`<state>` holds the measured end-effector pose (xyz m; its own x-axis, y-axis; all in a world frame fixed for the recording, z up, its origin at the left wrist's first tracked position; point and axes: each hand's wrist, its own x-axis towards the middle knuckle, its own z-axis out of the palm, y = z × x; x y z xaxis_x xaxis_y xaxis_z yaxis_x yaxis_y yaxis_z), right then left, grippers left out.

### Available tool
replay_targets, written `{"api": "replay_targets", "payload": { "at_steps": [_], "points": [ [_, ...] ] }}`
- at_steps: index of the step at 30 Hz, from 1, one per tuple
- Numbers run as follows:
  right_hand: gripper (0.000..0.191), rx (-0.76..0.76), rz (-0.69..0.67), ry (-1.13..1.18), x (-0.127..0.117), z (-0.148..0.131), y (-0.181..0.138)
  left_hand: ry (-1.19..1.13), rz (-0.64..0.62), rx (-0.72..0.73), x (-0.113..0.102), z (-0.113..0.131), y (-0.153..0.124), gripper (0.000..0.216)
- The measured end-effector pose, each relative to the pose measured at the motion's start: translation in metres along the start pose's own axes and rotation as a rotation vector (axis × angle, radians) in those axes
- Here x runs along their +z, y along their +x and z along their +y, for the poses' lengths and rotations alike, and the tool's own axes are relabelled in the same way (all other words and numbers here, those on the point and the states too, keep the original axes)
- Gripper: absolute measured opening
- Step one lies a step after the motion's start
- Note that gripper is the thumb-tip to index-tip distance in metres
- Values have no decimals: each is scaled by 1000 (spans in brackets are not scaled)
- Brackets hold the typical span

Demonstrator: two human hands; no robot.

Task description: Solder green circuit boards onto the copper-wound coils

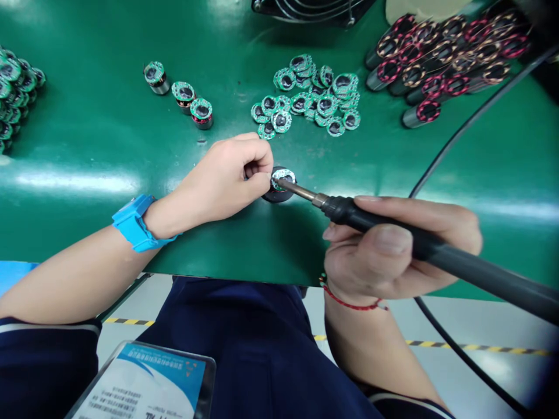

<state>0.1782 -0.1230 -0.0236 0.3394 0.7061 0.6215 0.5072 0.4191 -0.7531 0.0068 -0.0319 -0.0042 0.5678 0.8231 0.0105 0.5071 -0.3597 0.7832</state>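
My right hand [384,250] is wrapped round the dark handle of a soldering iron [349,212]. The iron's metal tip touches, or nearly touches, a round green circuit board [286,176]. Under that board is a dark round base [279,195], partly hidden. My left hand [231,174] is closed in a pinch at the board's left edge; whatever lies between thumb and forefinger is too small to make out. A blue wrist strap [136,224] is on my left wrist and a red cord bracelet [349,302] on my right.
Loose round circuit boards [325,105] lie in a heap beyond my hands. Motor stators with copper windings [425,113] stand bunched at the back right. Three board-topped stators [201,113] sit back left, with a stack of more boards [11,87] farther left. A black cable [476,119] crosses the right side.
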Motion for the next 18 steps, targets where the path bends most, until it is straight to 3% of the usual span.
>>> {"api": "replay_targets", "payload": {
  "at_steps": [6, 9, 12, 16, 18],
  "points": [
    [28, -56, -11, 57, -1, 6, -3, -10, -2, 1, 0, 0, 0, 20],
    [35, -40, -70, -52, 2, 3, -1, -5, -10, 2, -1, -1, 0, 19],
    [37, 48, -247, -144, 5, 0, 3, -5, -6, 29, -1, -3, 0, 18],
    [53, -21, -562, -150, 8, 6, 7, -10, 3, 47, 1, -4, 0, 18],
    [56, 12, -646, -159, 9, 9, 7, -7, -4, 35, 1, -3, 1, 19]
  ]
}}
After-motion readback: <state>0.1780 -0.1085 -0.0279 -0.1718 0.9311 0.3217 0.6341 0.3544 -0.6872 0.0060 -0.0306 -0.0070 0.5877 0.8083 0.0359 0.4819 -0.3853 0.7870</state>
